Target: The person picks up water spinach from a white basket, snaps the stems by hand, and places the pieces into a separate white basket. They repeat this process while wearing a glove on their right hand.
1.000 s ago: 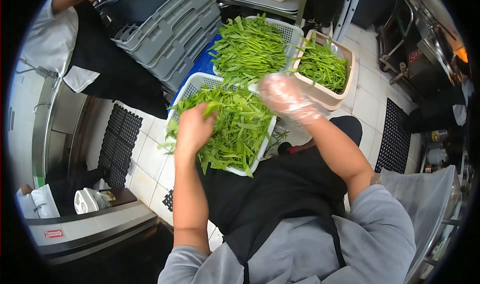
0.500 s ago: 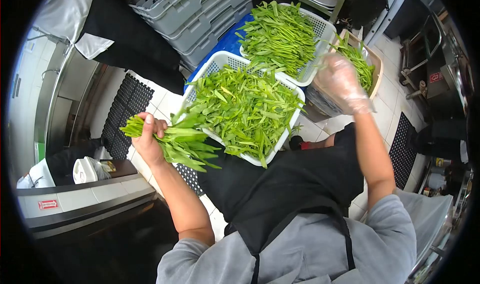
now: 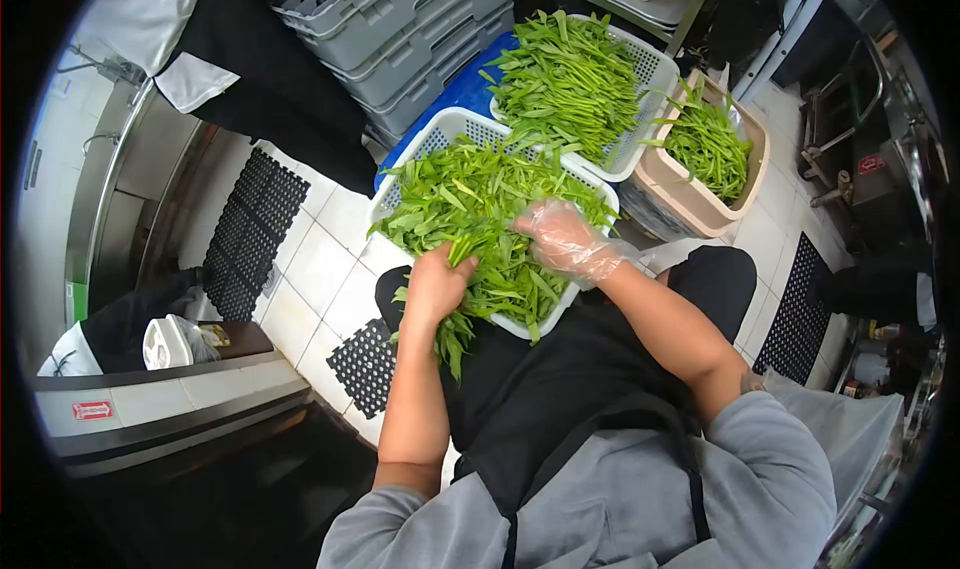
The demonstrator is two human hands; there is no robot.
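Hands, left to right. Left hand (image 3: 435,289): bare, closed around a bunch of long green leafy stems (image 3: 464,249); thumb and fingers wrapped over it, cut ends pointing up and to the right, leaves hanging beneath the hand beside the near basket. Left forearm stands almost upright in view, elbow low. Right hand (image 3: 568,239): in a clear thin plastic glove, held over the loose green leaves (image 3: 510,184), fingers bent and directed left toward the bunch. Whether it grasps anything: cannot tell, fingertips blurred. Right forearm slants up and leftward from an elbow out to the right. The two hands are near each other, apart, the left a little lower in view.

Counts, left to right. Black perforated rubber floor mats: three seen, one at left (image 3: 255,234), one near the left forearm, one at right. Grey plastic crates (image 3: 400,44): one stack, several tiers, exact number unclear. White perforated plastic baskets: two; the near basket (image 3: 455,121) holds the loose leaves, the far basket (image 3: 652,69) holds a heap of aligned green stems (image 3: 570,94). Beige rectangular plastic tub (image 3: 690,201): one, right of the far basket, containing further green stems (image 3: 710,149). Bunches in hand: one confirmed, in the left.
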